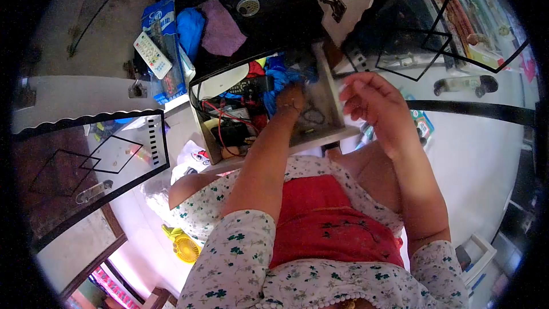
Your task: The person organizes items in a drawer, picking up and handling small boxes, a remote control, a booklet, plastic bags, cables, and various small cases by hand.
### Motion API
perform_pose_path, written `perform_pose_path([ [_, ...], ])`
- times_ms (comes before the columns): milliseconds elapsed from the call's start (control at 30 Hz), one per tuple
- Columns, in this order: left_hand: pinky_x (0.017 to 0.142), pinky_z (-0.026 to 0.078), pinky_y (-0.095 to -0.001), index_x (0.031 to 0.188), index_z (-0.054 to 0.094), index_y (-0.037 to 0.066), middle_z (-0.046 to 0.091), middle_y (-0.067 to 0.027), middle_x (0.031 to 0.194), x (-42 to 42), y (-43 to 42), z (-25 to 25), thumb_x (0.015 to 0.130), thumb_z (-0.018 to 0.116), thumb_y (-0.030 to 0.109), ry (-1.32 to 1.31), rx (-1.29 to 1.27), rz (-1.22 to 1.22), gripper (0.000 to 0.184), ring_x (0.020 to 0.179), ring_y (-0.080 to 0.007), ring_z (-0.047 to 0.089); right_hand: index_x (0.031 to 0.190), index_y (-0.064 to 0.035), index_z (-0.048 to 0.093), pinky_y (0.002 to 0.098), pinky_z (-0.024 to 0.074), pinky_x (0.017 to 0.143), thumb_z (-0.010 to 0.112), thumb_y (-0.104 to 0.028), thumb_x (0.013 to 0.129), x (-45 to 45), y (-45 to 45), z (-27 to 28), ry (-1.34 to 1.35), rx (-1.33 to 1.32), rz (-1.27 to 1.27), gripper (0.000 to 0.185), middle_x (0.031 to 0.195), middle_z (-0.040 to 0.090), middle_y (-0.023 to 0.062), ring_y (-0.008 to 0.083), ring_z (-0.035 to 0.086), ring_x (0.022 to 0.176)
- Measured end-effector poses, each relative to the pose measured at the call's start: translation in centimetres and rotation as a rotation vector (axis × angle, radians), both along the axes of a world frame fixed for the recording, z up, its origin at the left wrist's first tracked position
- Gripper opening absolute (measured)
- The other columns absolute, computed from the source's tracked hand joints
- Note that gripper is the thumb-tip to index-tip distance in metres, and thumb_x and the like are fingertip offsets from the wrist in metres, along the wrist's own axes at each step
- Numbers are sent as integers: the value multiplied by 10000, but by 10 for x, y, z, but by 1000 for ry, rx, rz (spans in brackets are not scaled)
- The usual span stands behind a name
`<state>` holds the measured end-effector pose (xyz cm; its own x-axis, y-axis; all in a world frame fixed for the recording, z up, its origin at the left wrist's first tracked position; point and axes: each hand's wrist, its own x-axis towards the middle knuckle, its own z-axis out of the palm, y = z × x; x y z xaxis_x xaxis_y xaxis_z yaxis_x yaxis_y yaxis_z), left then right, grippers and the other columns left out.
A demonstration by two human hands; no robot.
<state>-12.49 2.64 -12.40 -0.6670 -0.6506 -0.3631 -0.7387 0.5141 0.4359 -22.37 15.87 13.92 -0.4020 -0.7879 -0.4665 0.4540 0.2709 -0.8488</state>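
Observation:
My left hand [290, 100] reaches down into a pulled-out drawer [320, 136], against a crumpled blue plastic bag [277, 78]. Its fingertips are hidden in the shadow and the blue folds, so I cannot tell whether they grip it. Left of this hand lie a black remote control [246, 87], a red cable [222, 123] and dark items in a jumble. A dark loop [313, 115] rests on the drawer bottom to the right. My right hand [374, 103] hovers by the drawer's right side, fingers loosely bent and apart, with nothing plainly held.
On the dark surface behind the drawer are a white remote control [152, 55], a blue packet [160, 17], a blue cloth [190, 30] and a purple cloth [223, 27]. Open glass doors [97, 166] flank me. A yellow fan [186, 248] is at lower left.

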Motion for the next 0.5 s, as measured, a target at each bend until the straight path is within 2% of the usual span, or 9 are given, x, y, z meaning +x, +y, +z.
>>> perform_pose_path([
  [67, 803, 457, -422, 1016, 572, 15, 559, -198, 1054, 0, -2, 13, 780, 491, 202, -34, 10, -10, 313, 974, -353, 539, 997, -32, 541, 212, 418, 605, 471, -168, 883, 1, 0, -1, 0, -27, 11, 191, 835, 595, 48, 107, 553, 702],
  [167, 790, 463, -417, 974, 597, 8, 575, -202, 1008, 10, -7, -21, 779, 489, 203, 34, -19, -56, 297, 933, -346, 556, 1002, -33, 540, 213, 418, 611, 473, -173, 882, 2, -1, -1, -9, -20, 12, 196, 841, 595, 46, 109, 553, 714],
  [200, 790, 463, -417, 974, 597, 8, 575, -202, 1008, 13, -12, -16, 779, 489, 203, 30, -24, -61, 297, 933, -346, 556, 1002, -33, 540, 213, 418, 611, 473, -173, 882, 2, 1, -2, -12, -25, 7, 196, 841, 595, 46, 109, 553, 714],
  [267, 718, 476, -393, 959, 605, 1, 608, -187, 904, 19, -23, -5, 800, 503, 253, 18, -75, -379, 315, 778, -306, 598, 1009, -34, 539, 217, 417, 618, 482, -183, 877, 1, -1, -5, 10, -15, 14, 208, 851, 595, 46, 113, 553, 718],
  [300, 718, 476, -393, 959, 605, 1, 608, -187, 904, 24, -27, 10, 800, 503, 253, 9, -91, -377, 315, 778, -306, 598, 1009, -34, 539, 217, 417, 618, 482, -183, 877, 2, -1, -4, 4, -32, 16, 208, 851, 595, 46, 113, 553, 718],
  [367, 617, 465, -347, 985, 597, 5, 615, -128, 801, 26, -31, 46, 831, 504, 276, 180, 580, 18, 325, 640, -228, 578, 1027, -37, 535, 228, 418, 633, 490, -192, 872, 0, -3, -6, -10, -32, 27, 223, 863, 595, 47, 119, 552, 736],
  [400, 504, 402, -268, 942, 603, 37, 564, -45, 686, 34, -35, 73, 851, 504, 266, 270, 730, 94, 266, 548, -125, 502, 1027, -37, 535, 228, 418, 633, 490, -192, 872, 3, -3, -3, -15, -53, 34, 223, 863, 595, 47, 119, 552, 736],
  [433, 504, 402, -268, 942, 603, 37, 564, -45, 686, 35, -36, 89, 851, 504, 266, 271, 727, 92, 266, 548, -125, 502, 1026, -42, 538, 232, 425, 620, 496, -199, 873, 3, -3, -3, 8, -44, 18, 223, 871, 598, 49, 123, 562, 733],
  [500, 447, 335, -212, 901, 602, 77, 505, 10, 627, 43, -37, 125, 854, 507, 218, 428, 957, 147, 177, 521, -68, 441, 1024, -47, 541, 236, 431, 606, 501, -207, 874, 6, -2, -5, 29, -63, 8, 223, 880, 601, 50, 127, 572, 730],
])
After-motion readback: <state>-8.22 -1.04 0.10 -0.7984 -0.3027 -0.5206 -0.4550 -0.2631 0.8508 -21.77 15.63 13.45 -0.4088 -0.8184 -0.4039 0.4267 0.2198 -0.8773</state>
